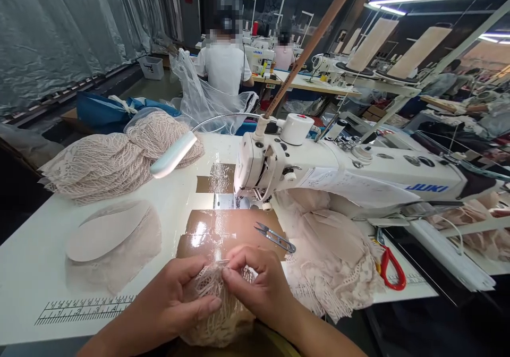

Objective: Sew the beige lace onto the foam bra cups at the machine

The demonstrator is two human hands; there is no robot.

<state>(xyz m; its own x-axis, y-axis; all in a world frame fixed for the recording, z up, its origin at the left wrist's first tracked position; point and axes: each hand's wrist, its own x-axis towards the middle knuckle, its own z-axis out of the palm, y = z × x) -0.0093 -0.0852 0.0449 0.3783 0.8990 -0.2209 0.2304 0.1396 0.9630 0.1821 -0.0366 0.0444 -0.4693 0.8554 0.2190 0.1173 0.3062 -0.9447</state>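
Note:
Beige lace fabric (217, 320) is bunched between my two hands at the table's front edge. My left hand (179, 288) grips it from the left, thumb and fingers closed on the lace. With thumb and forefinger pinched, my right hand (258, 280) holds the upper edge of the same piece. Just beyond my hands, thread snips (274, 236) lie on brown tape (227, 227) in front of the sewing machine (258, 166). Parts of the lace are hidden behind my fingers.
Stacked lace pieces (99, 166) lie at the back left, behind sheer cut pieces (113, 240). More beige fabric (334, 256) and red-handled scissors (392, 269) are on the right. A lamp (174, 155) reaches over the table. A person in a white shirt (221, 65) sits ahead.

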